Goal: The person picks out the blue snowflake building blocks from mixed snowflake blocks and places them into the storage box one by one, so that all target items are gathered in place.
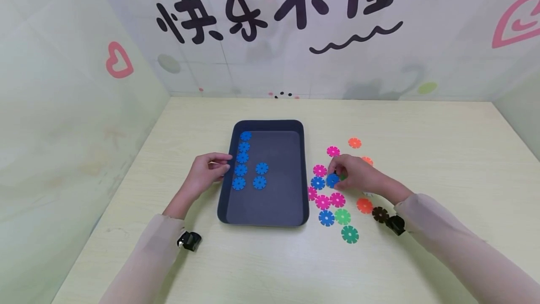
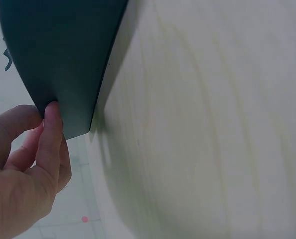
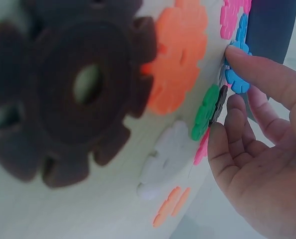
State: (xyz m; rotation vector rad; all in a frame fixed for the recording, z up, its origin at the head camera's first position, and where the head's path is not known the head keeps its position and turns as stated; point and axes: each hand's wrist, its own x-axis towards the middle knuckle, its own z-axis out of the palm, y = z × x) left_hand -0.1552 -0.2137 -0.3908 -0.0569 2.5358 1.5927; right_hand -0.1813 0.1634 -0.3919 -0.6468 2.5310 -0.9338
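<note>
In the head view a dark rectangular tray lies on the table. Several blue snowflake discs form a column along its left side, with two more blue discs beside the column. My left hand pinches the tray's left rim between thumb and fingers; the left wrist view shows that grip on the tray wall. To the right of the tray, my right hand holds a blue disc between thumb and fingers, low over the loose discs. Part of a green disc and a black disc lie close to its fingertips.
Loose discs lie right of the tray: several pink, blue, green, orange and a dark brown one near the right wrist camera. A printed wall panel stands behind the table.
</note>
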